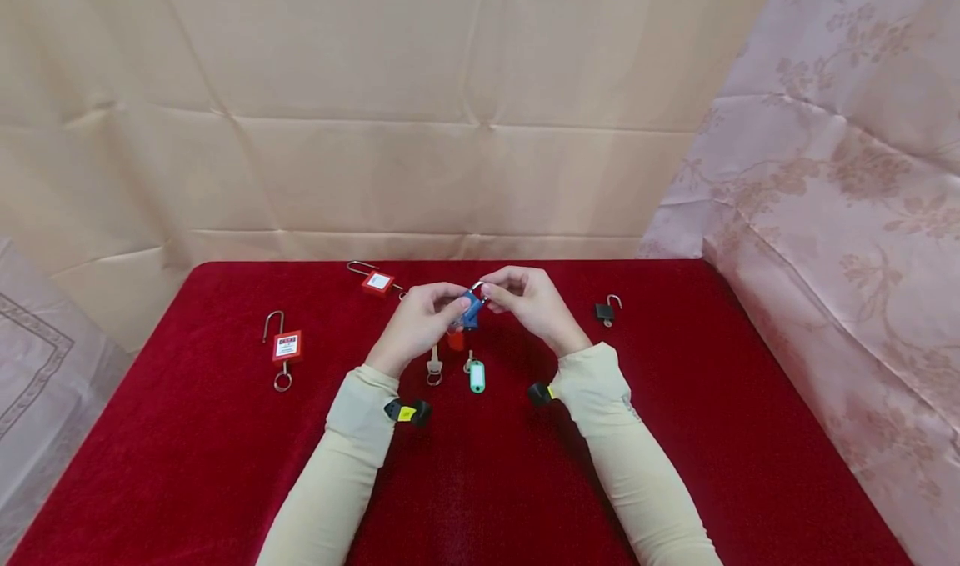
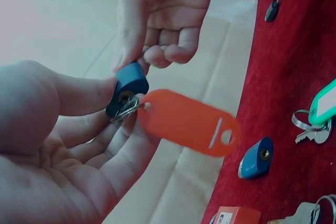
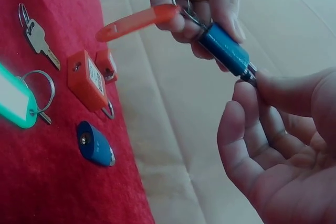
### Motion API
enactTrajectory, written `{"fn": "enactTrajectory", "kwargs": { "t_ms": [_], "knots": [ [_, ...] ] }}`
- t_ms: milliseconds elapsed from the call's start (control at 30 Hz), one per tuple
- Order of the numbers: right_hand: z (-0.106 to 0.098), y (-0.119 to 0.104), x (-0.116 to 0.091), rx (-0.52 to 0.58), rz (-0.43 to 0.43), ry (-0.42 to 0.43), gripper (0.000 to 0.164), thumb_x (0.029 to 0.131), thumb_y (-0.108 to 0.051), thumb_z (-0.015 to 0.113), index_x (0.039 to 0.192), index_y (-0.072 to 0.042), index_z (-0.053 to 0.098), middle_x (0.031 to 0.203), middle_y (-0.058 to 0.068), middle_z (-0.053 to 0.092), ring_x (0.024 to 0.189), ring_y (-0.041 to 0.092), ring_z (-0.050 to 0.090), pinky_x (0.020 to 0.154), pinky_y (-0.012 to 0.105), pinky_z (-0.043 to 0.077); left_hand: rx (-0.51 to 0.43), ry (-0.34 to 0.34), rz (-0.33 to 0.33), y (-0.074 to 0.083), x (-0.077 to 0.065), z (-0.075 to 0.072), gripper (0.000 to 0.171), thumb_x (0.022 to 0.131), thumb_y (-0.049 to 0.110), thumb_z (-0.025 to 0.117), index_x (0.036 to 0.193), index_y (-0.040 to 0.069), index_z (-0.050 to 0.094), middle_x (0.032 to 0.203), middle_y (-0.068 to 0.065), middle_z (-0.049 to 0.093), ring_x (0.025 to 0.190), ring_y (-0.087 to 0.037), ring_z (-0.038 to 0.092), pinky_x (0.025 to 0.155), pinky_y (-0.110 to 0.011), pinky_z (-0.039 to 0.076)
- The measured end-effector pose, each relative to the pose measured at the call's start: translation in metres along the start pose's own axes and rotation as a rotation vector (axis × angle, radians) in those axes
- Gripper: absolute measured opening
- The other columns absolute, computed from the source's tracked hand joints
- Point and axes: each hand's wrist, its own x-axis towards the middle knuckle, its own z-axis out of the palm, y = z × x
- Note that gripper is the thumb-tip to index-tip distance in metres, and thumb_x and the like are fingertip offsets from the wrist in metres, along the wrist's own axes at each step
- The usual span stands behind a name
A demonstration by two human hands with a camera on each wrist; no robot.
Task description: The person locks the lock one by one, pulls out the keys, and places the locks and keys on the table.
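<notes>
Above the middle of the counter (image 1: 465, 491), we list: left hand (image 1: 422, 324), pinching a blue padlock (image 3: 224, 50) by its body; right hand (image 1: 531, 306), pinching the same lock's shackle (image 3: 252, 71); a key (image 3: 195, 18) with orange tag (image 2: 184, 123) at its base. Whether this shackle is free, we cannot tell. Outward, we judge done: red padlock (image 1: 287, 346) at left, second red padlock (image 1: 378, 283) behind, black padlock (image 1: 604, 312) at right, all open. We judge left: second blue padlock (image 3: 93, 144), keyless; loose key (image 1: 434, 358); green tag (image 1: 477, 377).

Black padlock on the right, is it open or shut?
The black padlock is open: its shackle has one end outside the body.
</notes>
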Motion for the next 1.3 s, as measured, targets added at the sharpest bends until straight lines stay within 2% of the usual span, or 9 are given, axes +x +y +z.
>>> {"fn": "enactTrajectory", "kwargs": {
  "t_ms": [100,233,333,467,800,900,1000,1100,1300],
  "knots": [
    [0.001,0.0,-0.001,-0.025,-0.029,0.021,0.02,0.095,-0.01,0.073,0.111,0.001,0.074,0.098,0.014,0.074,0.089,0.046,0.067,0.077,0.033,0.059,0.033,0.037,0.027,0.001,0.0,0.003,0.025,0.101,0.01,0.064,0.121,-0.005,0.068,0.094,-0.016,0.071,0.077,-0.021,0.066,0.069,-0.031,0.054],
    [0.004,-0.003,-0.002,-0.042,-0.067,0.041,0.017,0.094,-0.011,0.074,0.108,-0.001,0.075,0.093,0.009,0.074,0.083,0.037,0.069,0.075,0.031,0.058,0.056,0.086,0.047,0.003,0.0,0.005,0.026,0.1,0.01,0.065,0.121,-0.005,0.068,0.101,-0.015,0.072,0.077,-0.021,0.067,0.068,-0.029,0.054],
    [0.008,-0.004,-0.001,-0.046,-0.087,0.048,0.016,0.094,-0.01,0.074,0.107,-0.001,0.075,0.09,0.008,0.074,0.08,0.032,0.068,0.077,0.039,0.058,0.063,0.112,0.056,0.003,0.0,0.004,0.026,0.099,0.01,0.066,0.12,-0.005,0.069,0.103,-0.015,0.073,0.077,-0.021,0.067,0.068,-0.028,0.054],
    [0.011,-0.004,0.0,-0.039,-0.102,0.052,0.014,0.094,-0.01,0.073,0.106,-0.002,0.075,0.089,0.007,0.073,0.08,0.033,0.067,0.078,0.047,0.057,0.053,0.133,0.065,0.004,-0.001,0.003,0.024,0.098,0.008,0.067,0.118,-0.005,0.07,0.101,-0.015,0.073,0.077,-0.022,0.069,0.068,-0.027,0.055],
    [0.011,-0.006,-0.001,-0.075,-0.13,0.053,0.015,0.095,-0.011,0.073,0.106,-0.002,0.075,0.087,0.007,0.072,0.081,0.037,0.065,0.071,0.03,0.054,0.036,0.126,0.064,0.006,-0.001,0.003,0.025,0.098,0.008,0.067,0.118,-0.006,0.07,0.105,-0.017,0.073,0.081,-0.023,0.07,0.071,-0.025,0.055],
    [0.008,-0.006,-0.001,-0.083,-0.115,0.049,0.016,0.094,-0.012,0.073,0.107,-0.002,0.075,0.088,0.006,0.073,0.082,0.038,0.066,0.072,0.03,0.054,0.023,0.117,0.057,0.005,0.001,0.004,0.025,0.098,0.008,0.067,0.119,-0.006,0.07,0.106,-0.017,0.073,0.083,-0.023,0.07,0.072,-0.024,0.055],
    [0.006,-0.008,-0.001,-0.083,-0.123,0.06,0.016,0.094,-0.011,0.074,0.106,-0.001,0.075,0.088,0.007,0.073,0.079,0.032,0.067,0.074,0.034,0.056,-0.012,0.109,0.06,0.005,0.002,0.006,0.025,0.098,0.008,0.066,0.119,-0.006,0.07,0.106,-0.017,0.073,0.084,-0.023,0.069,0.073,-0.025,0.055],
    [0.005,-0.01,-0.002,-0.047,-0.151,0.086,0.017,0.094,-0.008,0.072,0.108,0.003,0.073,0.09,0.011,0.073,0.075,0.026,0.068,0.074,0.035,0.059,-0.053,0.098,0.061,0.007,0.002,0.008,0.028,0.098,0.011,0.068,0.121,-0.004,0.069,0.109,-0.015,0.073,0.089,-0.022,0.069,0.078,-0.027,0.055],
    [0.004,-0.012,-0.003,0.004,-0.2,0.121,0.019,0.095,-0.004,0.07,0.11,0.008,0.071,0.093,0.019,0.072,0.071,0.027,0.07,0.068,0.032,0.06,-0.132,0.082,0.026,0.008,0.001,0.009,0.032,0.098,0.019,0.07,0.125,0.001,0.07,0.114,-0.012,0.072,0.094,-0.025,0.07,0.083,-0.029,0.056]
  ]
}}
